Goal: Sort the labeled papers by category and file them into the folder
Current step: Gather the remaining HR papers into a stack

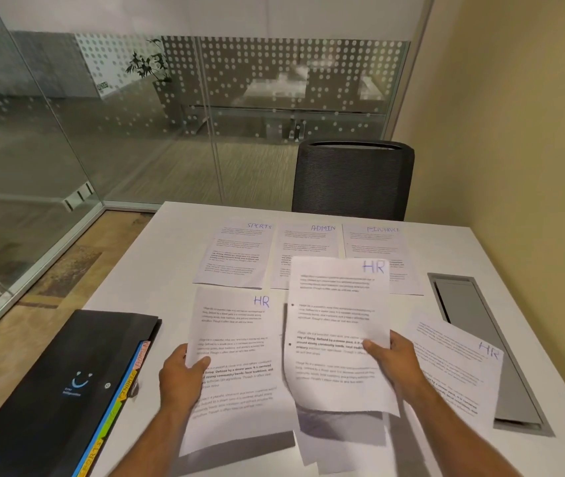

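Two printed sheets were held above a white table (170, 242), one in each hand. The left hand (179, 380) was closed on the left edge of an HR sheet (239, 359), with the thumb pressed on its face and the fingers hidden beneath. The right hand (394, 366) pinched a second HR sheet (336, 315) at its right edge, thumb on top; this sheet was raised and slightly curled, and its lower edge cast a shadow on more paper below. Each sheet was white, filled with blocks of small black print, partly in bold, and marked in blue handwriting at the upper right corner.

A third HR sheet (456, 366) was seen lying skewed on the table to the right, partly over a grey hatch (480, 339) set into the tabletop. At the far side, three sheets were laid in a row: the SPORTS sheet (236, 253), the ADMIN sheet (308, 242) and the FINANCE sheet (377, 242), the last two partly covered by the raised sheet.

A black folder (50, 390) was placed at the left of the table, with coloured tabs (126, 383) showing along its right edge. A dark chair (353, 180) was set behind the table.
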The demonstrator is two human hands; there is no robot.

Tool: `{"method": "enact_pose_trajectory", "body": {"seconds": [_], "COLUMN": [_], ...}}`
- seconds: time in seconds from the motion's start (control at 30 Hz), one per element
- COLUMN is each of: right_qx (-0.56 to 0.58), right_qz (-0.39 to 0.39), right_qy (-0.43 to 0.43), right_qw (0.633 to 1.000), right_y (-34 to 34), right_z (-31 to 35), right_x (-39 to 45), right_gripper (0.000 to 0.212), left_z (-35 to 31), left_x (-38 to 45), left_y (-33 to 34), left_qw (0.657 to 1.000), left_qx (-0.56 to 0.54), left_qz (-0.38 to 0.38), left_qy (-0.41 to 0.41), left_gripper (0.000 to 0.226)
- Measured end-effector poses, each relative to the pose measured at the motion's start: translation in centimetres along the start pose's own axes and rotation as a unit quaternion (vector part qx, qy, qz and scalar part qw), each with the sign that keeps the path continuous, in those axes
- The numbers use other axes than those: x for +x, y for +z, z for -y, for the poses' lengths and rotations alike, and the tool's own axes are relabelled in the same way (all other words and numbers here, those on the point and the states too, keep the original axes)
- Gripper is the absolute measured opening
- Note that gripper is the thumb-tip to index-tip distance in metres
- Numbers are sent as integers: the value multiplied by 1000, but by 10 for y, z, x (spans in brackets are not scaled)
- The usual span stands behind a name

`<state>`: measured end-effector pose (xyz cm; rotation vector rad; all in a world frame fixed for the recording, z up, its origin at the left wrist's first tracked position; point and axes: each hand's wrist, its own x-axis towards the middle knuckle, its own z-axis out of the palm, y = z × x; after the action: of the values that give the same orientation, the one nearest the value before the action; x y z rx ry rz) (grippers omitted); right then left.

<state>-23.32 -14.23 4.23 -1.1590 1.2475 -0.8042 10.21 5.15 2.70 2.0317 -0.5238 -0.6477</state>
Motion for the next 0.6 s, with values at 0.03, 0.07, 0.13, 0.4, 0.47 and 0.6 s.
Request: {"method": "enact_pose_trajectory", "body": {"seconds": [0.03,0.07,0.13,0.4,0.47,0.6], "right_qx": [7,16,28,-8,-9,-17], "right_qz": [20,39,68,119,125,100], "right_qy": [9,18,35,45,51,45], "right_qw": [1000,999,997,992,991,994], "right_y": [3,7,15,48,54,63], "right_z": [1,2,1,-14,-18,-24], "right_x": [-1,-1,-3,-14,-16,-15], "right_gripper": [30,30,29,24,25,29], "left_z": [-3,-7,-12,-40,-43,-42], "left_x": [-2,-4,-7,-26,-29,-29], "left_y": [4,8,18,50,56,60], "left_qw": [1000,1000,999,971,967,963], "left_qx": [-5,-12,-37,-201,-211,-215], "left_qz": [5,10,24,126,141,154], "left_qy": [1,4,8,-12,-19,-46], "left_gripper": [21,22,23,25,16,32]}}
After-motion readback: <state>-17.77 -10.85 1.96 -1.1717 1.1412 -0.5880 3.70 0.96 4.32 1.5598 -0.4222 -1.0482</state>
